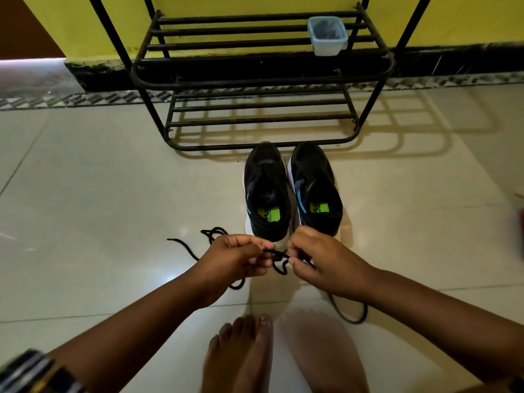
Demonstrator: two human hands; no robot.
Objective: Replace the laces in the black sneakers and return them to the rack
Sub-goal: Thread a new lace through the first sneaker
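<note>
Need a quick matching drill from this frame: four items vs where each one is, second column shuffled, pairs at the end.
Things:
1. black lace
2. sneakers
3. plastic tub
4. bare foot

Places:
A. on the rack, upper shelf, right side
B. floor, bottom of the view
C. pinched between left hand and right hand
D. floor, in front of the rack

Pairs: 1-C, 2-D, 3-A, 4-B

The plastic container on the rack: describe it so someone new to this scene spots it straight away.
Start at the black metal shoe rack against the yellow wall. On its upper visible shelf, at the right end, sits a small square translucent container with a pale blue rim and something dark inside. It is the only thing on the rack; the black sneakers stand on the floor in front.
</note>
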